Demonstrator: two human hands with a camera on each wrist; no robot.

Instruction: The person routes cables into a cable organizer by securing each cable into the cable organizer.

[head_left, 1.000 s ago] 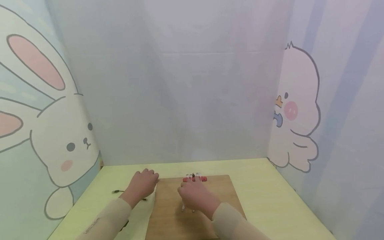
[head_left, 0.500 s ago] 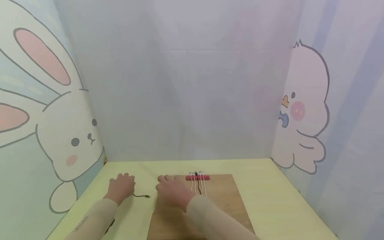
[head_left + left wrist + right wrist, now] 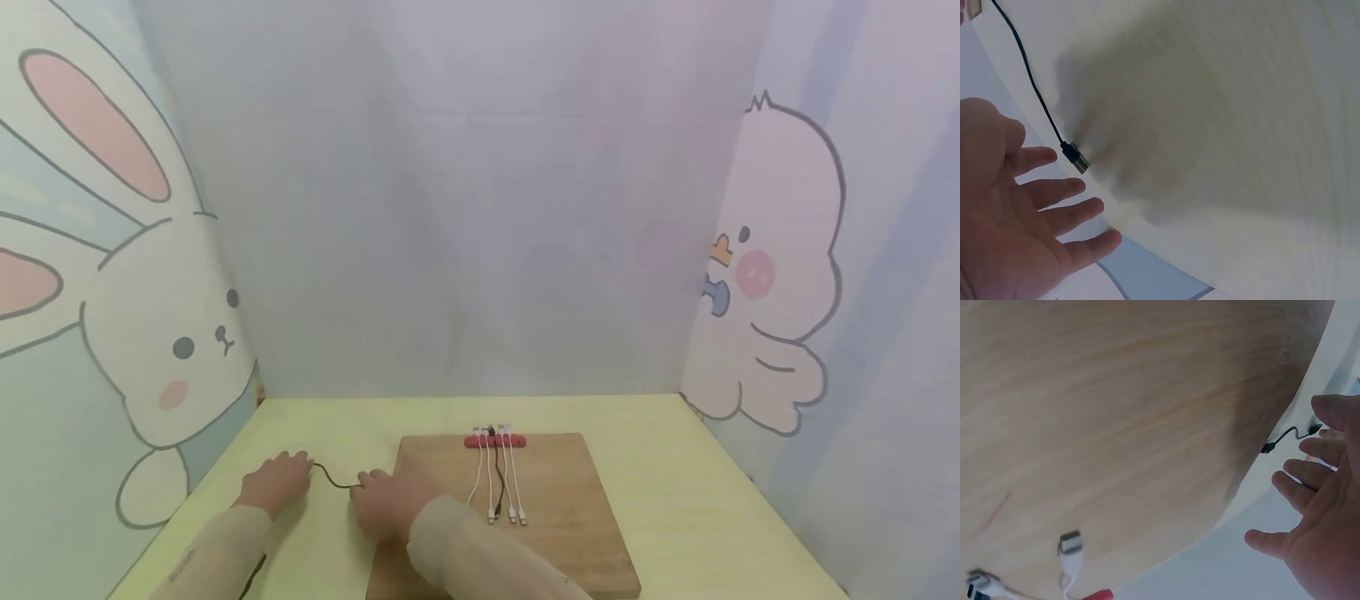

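Note:
A short black USB cable lies on the table left of the wooden board, between my two hands. My left hand is over its left end. In the left wrist view that hand's fingers are spread and relaxed, fingertips right by the metal USB plug. My right hand reaches across the board's left edge, by the cable's other end. In the right wrist view its fingers are apart and loosely extended, with the thumb and forefinger near the black cable and its plugs. Both hands hold nothing.
On the wooden board a red cable holder sits at the far edge, with several white cables and one black cable hanging from it. Another black cable shows beside my left forearm. Printed walls stand around the table.
My right hand has moved left from the cable holder to beyond the board's left edge, uncovering the cables there. My left hand has moved left and toward me.

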